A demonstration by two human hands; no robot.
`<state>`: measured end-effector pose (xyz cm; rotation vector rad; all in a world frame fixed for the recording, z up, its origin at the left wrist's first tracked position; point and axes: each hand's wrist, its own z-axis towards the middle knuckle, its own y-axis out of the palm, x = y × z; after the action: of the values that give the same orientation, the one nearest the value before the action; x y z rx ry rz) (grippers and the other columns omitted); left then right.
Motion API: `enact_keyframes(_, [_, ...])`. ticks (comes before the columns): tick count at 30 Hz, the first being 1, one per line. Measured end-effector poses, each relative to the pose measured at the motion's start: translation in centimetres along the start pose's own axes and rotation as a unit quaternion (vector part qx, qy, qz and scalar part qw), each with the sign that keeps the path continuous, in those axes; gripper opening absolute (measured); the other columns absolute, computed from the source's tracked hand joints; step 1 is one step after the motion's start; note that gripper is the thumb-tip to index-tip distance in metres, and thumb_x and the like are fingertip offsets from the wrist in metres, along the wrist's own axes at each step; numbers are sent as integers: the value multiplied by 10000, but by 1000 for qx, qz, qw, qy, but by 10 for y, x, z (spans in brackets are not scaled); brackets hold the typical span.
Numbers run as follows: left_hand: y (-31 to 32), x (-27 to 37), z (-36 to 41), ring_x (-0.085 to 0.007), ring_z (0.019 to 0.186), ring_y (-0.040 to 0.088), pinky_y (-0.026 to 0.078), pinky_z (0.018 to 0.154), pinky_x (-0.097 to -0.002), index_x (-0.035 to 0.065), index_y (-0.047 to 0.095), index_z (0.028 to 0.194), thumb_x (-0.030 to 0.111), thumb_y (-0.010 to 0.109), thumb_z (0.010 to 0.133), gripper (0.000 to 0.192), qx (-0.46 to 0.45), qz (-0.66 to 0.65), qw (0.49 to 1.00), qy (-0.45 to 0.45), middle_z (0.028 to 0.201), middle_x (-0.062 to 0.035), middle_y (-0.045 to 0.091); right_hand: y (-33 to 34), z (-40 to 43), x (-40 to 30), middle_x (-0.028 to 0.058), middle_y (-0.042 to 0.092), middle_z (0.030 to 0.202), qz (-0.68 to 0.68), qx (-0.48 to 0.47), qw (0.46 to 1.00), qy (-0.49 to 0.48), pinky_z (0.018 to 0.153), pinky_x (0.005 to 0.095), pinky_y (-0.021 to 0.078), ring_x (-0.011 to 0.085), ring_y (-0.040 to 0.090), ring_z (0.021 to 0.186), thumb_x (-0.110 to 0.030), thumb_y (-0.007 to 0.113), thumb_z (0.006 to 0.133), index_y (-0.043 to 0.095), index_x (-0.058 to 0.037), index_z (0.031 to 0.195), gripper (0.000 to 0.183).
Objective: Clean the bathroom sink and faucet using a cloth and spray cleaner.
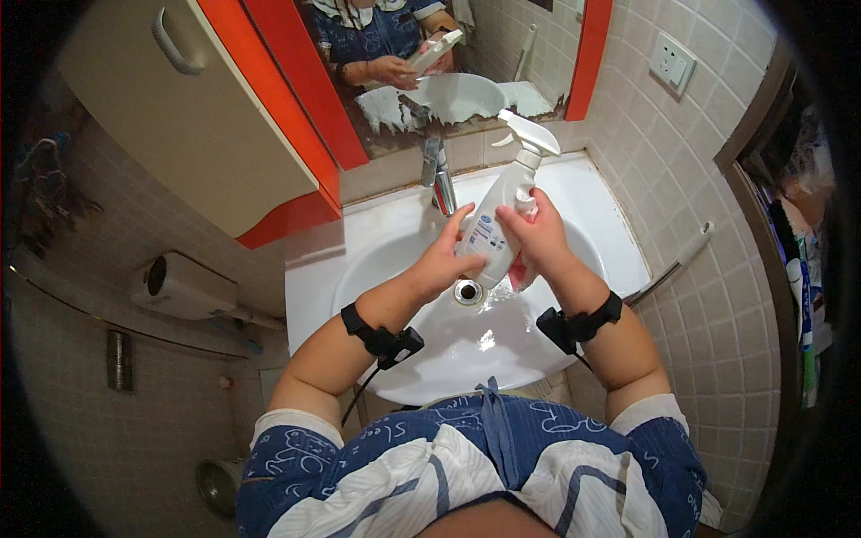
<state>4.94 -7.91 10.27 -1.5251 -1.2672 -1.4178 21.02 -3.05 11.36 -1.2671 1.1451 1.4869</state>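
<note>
A translucent white spray bottle [494, 228] with a white trigger head [531, 134] is tilted over the white washbasin [464, 363], its head up and to the right. My right hand [543, 232] grips the bottle's right side, thumb across the front. Pressed under that palm is a red and white item [521, 274], perhaps a cloth, mostly hidden. My left hand [440, 259] holds the lower left side, with its thumb over the front and one finger stretched out. The bottle's label bears writing. Below the bottle, the round drain [469, 291] shows in the wet bowl.
A chrome faucet [440, 178] stands behind the basin, under a red-framed mirror [498, 54]. An orange-edged cabinet [202, 128] hangs at upper left. A wall socket [672, 65] is at right, above a long-handled brush or tool [679, 259] leaning by the basin.
</note>
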Motion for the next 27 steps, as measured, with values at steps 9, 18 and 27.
enact_keyframes(9, [9,3,6,-222,1140,338,364,882,-374,198,126,1294,422,627,706,804,-23,-200,977,67,1235,-57,294,32,-22,6,216,435,1112,-301,1,890,-343,855,392,353,357,449,977,-121,557,701,301,27,1209,588])
enact_keyframes(18, [0,14,0,-228,1016,450,400,866,-380,133,309,1209,165,628,683,616,-9,-276,956,100,1091,-62,431,28,-34,17,220,414,1166,-347,-64,887,-298,890,377,352,361,439,1041,-299,674,649,231,39,1243,814])
enact_keyframes(27, [-6,20,-2,-240,1031,443,392,887,-376,105,324,1196,102,623,592,674,-65,-277,956,78,1093,-86,414,27,-20,23,226,401,1160,-121,-151,980,-46,874,315,375,270,446,1060,-299,793,510,76,55,1289,1116])
